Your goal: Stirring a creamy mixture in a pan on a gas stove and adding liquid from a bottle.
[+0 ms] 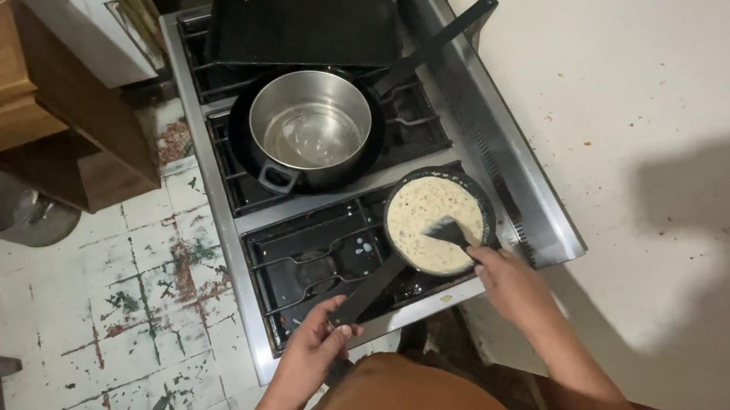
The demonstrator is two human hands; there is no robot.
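A small black frying pan (475, 188) sits on the stove's near right burner and holds a pale, speckled pancake (429, 215). My left hand (315, 338) grips the end of the pan's long black handle (368, 291) at the stove's front edge. My right hand (503, 273) holds a black spatula (448, 233), whose blade lies on the near side of the pancake. Both forearms reach up from the bottom of the view.
The steel gas stove (226, 245) also carries a large black pan (254, 159) with a shiny steel bowl (311, 126) in it, and a dark baking tray (302, 12) at the back. A white wall (657, 94) is on the right; worn floor tiles (141, 316), a wooden cabinet (0, 86) and a metal pot (4, 206) on the left.
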